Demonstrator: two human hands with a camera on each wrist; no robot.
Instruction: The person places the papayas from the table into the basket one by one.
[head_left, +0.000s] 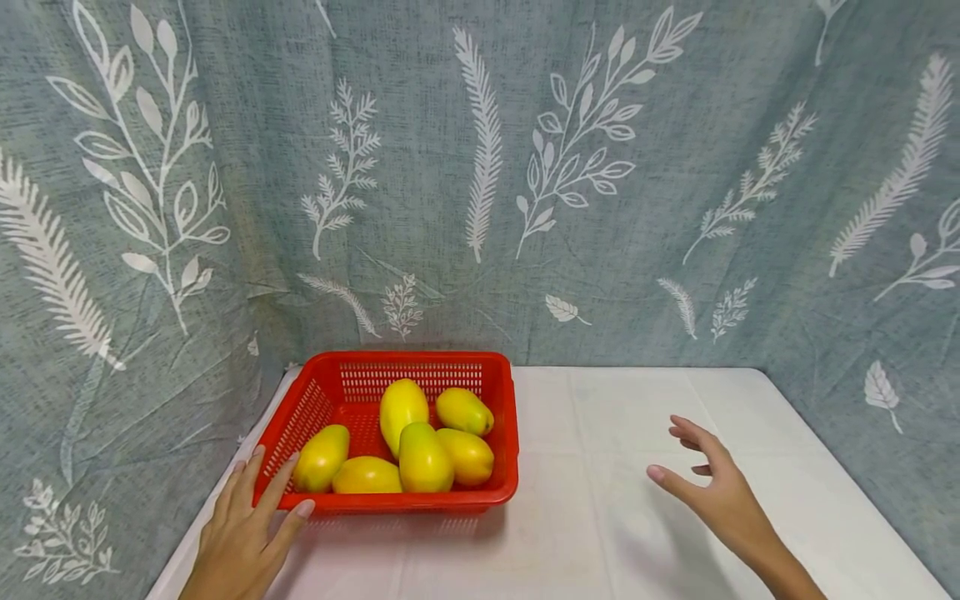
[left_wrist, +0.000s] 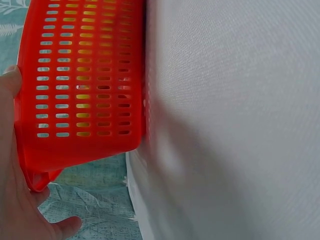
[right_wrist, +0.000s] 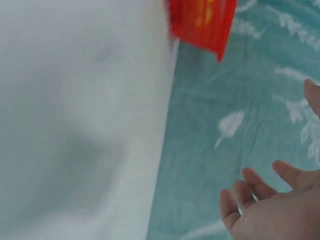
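A red plastic basket (head_left: pixel 517 450) with slotted walls sits on the left part of the table. Several oval yellow fruits (head_left: pixel 425 458), tinged green in places and resembling mangoes, lie inside it, one partly on top of others. My left hand (head_left: pixel 240 533) is at the basket's near left corner, its fingers spread along the rim and the thumb at the front edge. In the left wrist view, the slotted basket wall (left_wrist: pixel 82 90) stands close beside that hand. Over the table to the right, my right hand (head_left: pixel 720 492) hovers with loosely bent fingers, holding nothing.
A white cloth (head_left: pixel 570 542) covers the table. Behind it and along both sides hangs a grey-green curtain (head_left: pixel 420 167) with white leaf patterns. The basket's back stands near the table's far edge.
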